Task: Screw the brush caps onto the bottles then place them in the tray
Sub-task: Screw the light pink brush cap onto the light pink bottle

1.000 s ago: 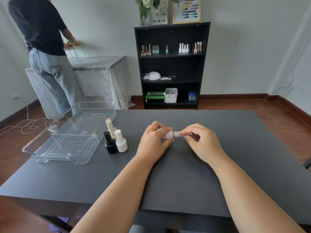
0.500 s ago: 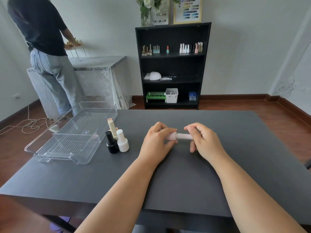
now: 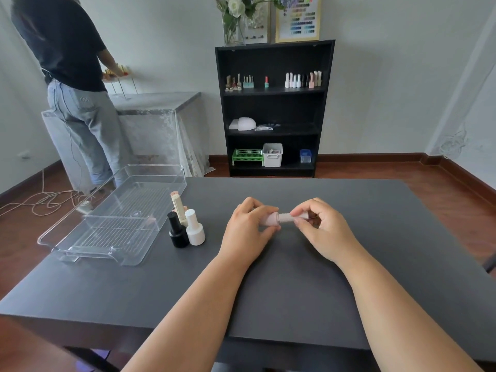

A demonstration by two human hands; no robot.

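The left hand [image 3: 245,232] grips a small pale pink bottle [image 3: 269,219] lying sideways above the dark grey table [image 3: 295,285]. The right hand [image 3: 320,229] pinches its long pink brush cap [image 3: 291,217].

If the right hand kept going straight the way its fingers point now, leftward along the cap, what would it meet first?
The right hand pinches the cap, its fingers pointing left. Going on, it would first meet the pink bottle and the left hand gripping it. Depth looks matched.
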